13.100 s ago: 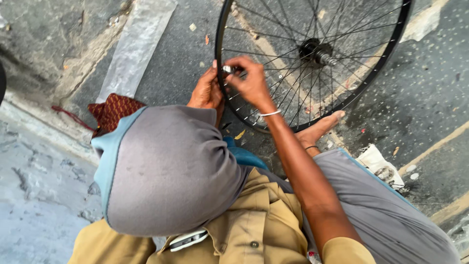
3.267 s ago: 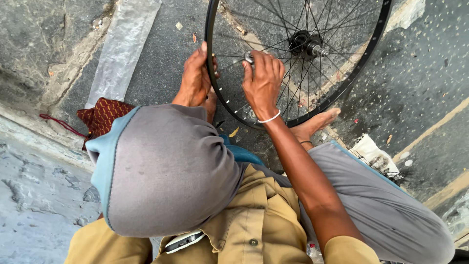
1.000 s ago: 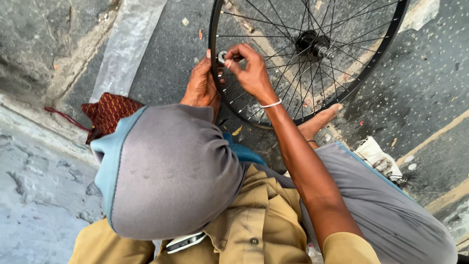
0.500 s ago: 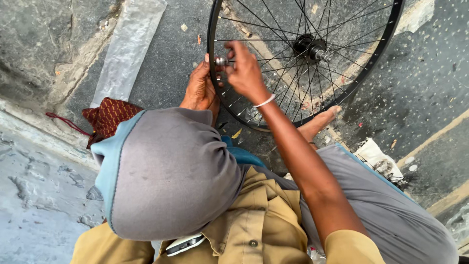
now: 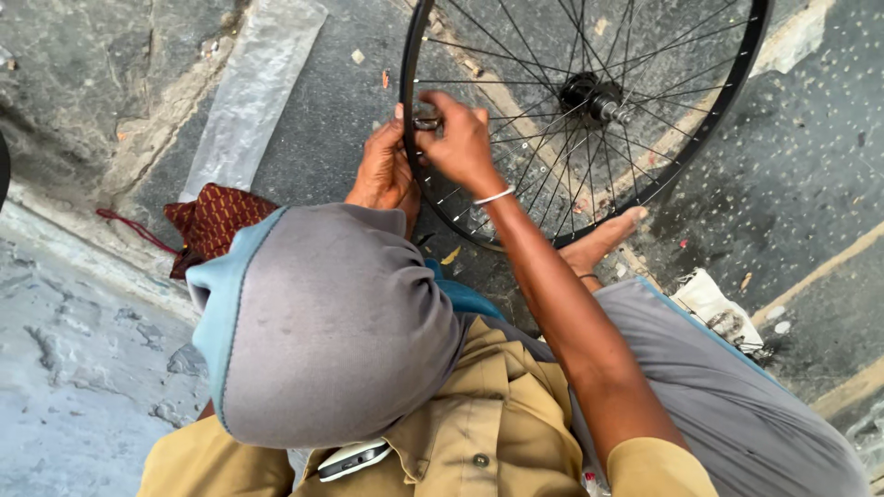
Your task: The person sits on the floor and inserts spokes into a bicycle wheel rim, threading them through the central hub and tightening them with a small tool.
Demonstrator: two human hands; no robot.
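- Hands at work on a black bicycle wheel filling the upper right of the head view, its rim standing on the dark pavement and its hub sitting near the top centre.
- Right hand is reaching across the spokes at upper centre, fingers pinching narrowly around a small metal tool pressed against the inside of the rim; a thin white band is circling that wrist.
- Left hand is gripping the rim's outer edge just beside the tool, fingers curled closed around it, thumb pointing up along the rim.
- Grey cap with a pale blue edge is covering the centre of the frame, above a tan shirt at the bottom.
- Bare foot is resting against the lower rim, right of centre, with a grey trouser leg running to the lower right.
- Dark red patterned cloth is lying at left, below a strip of clear plastic in the upper left.
- Crumpled white rag is sitting at right, beside the knee.
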